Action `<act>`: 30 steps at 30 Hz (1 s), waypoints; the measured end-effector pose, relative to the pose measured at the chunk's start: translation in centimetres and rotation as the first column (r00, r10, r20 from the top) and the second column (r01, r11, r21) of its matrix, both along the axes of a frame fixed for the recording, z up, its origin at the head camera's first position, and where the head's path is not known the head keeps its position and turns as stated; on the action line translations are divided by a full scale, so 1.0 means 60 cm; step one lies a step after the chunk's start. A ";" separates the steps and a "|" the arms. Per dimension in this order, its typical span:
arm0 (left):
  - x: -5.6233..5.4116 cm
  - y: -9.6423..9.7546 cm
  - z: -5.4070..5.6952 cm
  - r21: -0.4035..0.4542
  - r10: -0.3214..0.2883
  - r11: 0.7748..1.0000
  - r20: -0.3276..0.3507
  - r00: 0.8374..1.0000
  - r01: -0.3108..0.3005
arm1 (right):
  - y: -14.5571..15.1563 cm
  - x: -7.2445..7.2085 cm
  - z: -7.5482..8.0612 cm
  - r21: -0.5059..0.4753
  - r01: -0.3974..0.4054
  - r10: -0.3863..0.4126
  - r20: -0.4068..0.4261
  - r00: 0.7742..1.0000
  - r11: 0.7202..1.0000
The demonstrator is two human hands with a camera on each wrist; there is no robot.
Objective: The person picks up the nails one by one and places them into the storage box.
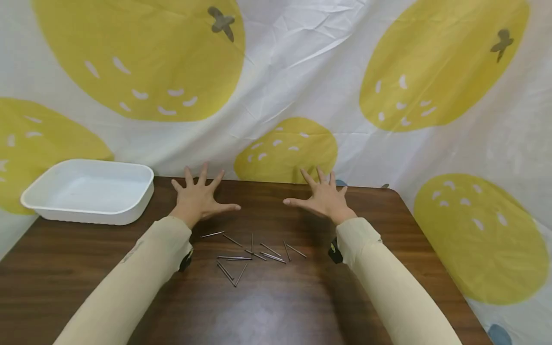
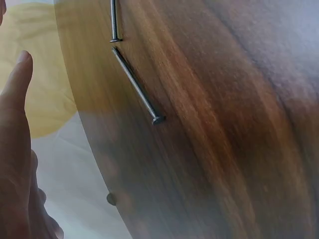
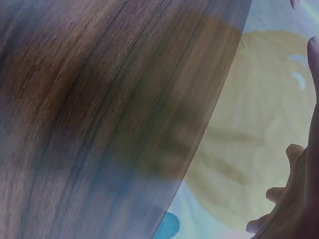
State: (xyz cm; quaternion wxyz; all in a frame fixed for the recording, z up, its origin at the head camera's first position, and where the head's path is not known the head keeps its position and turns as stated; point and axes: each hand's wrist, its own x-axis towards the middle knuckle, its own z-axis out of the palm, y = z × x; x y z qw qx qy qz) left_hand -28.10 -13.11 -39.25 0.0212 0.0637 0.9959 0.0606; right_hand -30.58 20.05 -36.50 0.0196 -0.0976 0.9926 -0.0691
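Several loose metal nails (image 1: 234,258) lie scattered on the brown wooden table between the two forearms. My left hand (image 1: 197,196), fingers spread wide, is beyond the nails at the left and holds nothing. Across from it, my right hand (image 1: 324,197) is also spread with its thumb pointing inward, and nothing is in it. In the left wrist view a nail (image 2: 137,87) with a flat head lies near the table's far edge, and part of another shows above it. The right wrist view has only fingers at its right side, bare wood and cloth.
A white rectangular plastic tray (image 1: 88,211) stands at the table's back left, left of the left hand. The wooden table (image 1: 267,311) ends at a cloth backdrop (image 1: 276,86) printed with big yellow fruits. A dark band (image 1: 334,251) sits at the right wrist.
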 end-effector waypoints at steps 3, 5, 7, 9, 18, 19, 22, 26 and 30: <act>-0.002 -0.003 -0.001 -0.002 0.005 1.000 -0.007 1.000 -0.005 | 0.005 0.001 0.002 0.010 0.000 0.000 -0.007 1.000 1.000; -0.001 -0.006 -0.002 -0.001 0.007 1.000 -0.007 1.000 -0.007 | 0.008 0.003 0.002 0.018 0.000 0.000 -0.011 1.000 1.000; 0.002 -0.008 -0.003 0.007 0.009 1.000 -0.002 1.000 -0.009 | 0.010 0.007 0.003 0.024 0.001 -0.001 -0.006 1.000 1.000; 0.007 -0.011 -0.005 0.015 0.007 1.000 0.007 1.000 -0.007 | 0.010 0.011 0.003 0.028 0.000 0.000 0.007 1.000 1.000; 0.039 -0.026 -0.008 -0.035 -0.031 0.999 -0.060 0.998 0.029 | -0.010 0.029 0.009 -0.052 0.000 0.003 0.063 0.998 0.999; 0.044 -0.029 -0.009 -0.036 -0.034 0.999 -0.065 0.997 0.031 | -0.016 0.032 0.010 -0.073 -0.005 0.010 0.070 0.998 0.997; 0.062 -0.040 -0.011 -0.028 -0.039 0.999 -0.087 0.995 0.037 | -0.038 0.042 0.014 -0.137 -0.034 0.044 0.071 0.997 0.990; 0.086 -0.058 -0.010 0.012 -0.052 0.998 -0.135 0.990 0.054 | -0.072 0.054 0.019 -0.246 -0.084 0.103 0.066 0.992 0.966; 0.112 -0.087 -0.005 0.070 -0.041 0.996 -0.161 0.986 0.053 | -0.117 0.070 0.022 -0.389 -0.121 0.163 0.075 0.984 0.913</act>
